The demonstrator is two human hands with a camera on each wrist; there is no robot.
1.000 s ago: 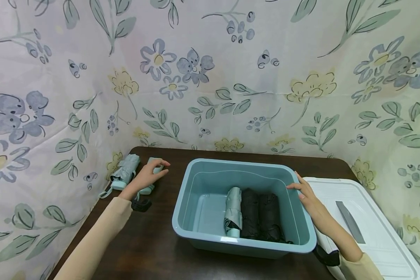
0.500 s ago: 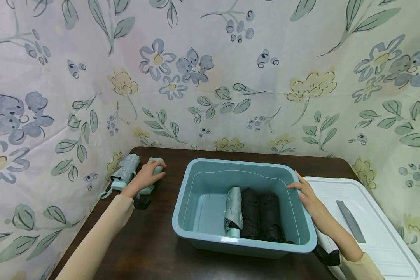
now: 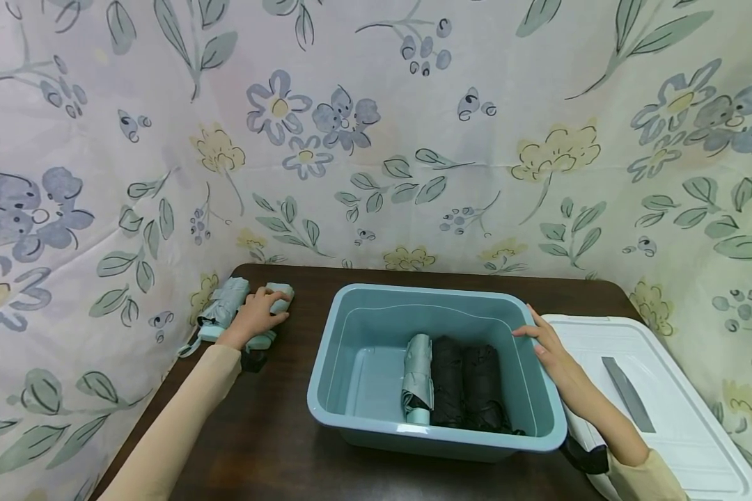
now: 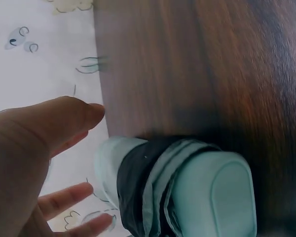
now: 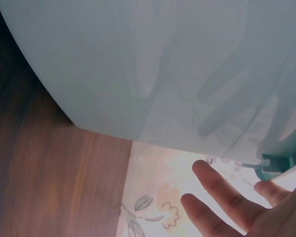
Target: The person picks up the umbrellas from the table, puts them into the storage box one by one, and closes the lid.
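My left hand (image 3: 255, 319) is over a light green folded umbrella (image 3: 280, 292) at the table's far left. In the left wrist view its thumb and fingers are spread beside the umbrella (image 4: 207, 197), which has a dark band of fabric. A second light green folded umbrella (image 3: 228, 299) lies just left of that hand. My right hand (image 3: 554, 355) rests on the right rim of a blue-green plastic bin (image 3: 335, 369). Its fingers (image 5: 227, 195) stretch out along the bin's outer wall. Inside the bin lie a light green folded umbrella (image 3: 418, 376) and two black rolled bundles (image 3: 448, 383).
A white lid (image 3: 670, 396) with a grey strip lies right of the bin, partly behind my right forearm. The dark wooden table (image 3: 257, 431) ends at a floral cloth (image 3: 376, 139) at the back and left.
My left hand has moved slightly left and down over the nearer umbrella, uncovering more of its far end. My right hand and the bin stay in place.
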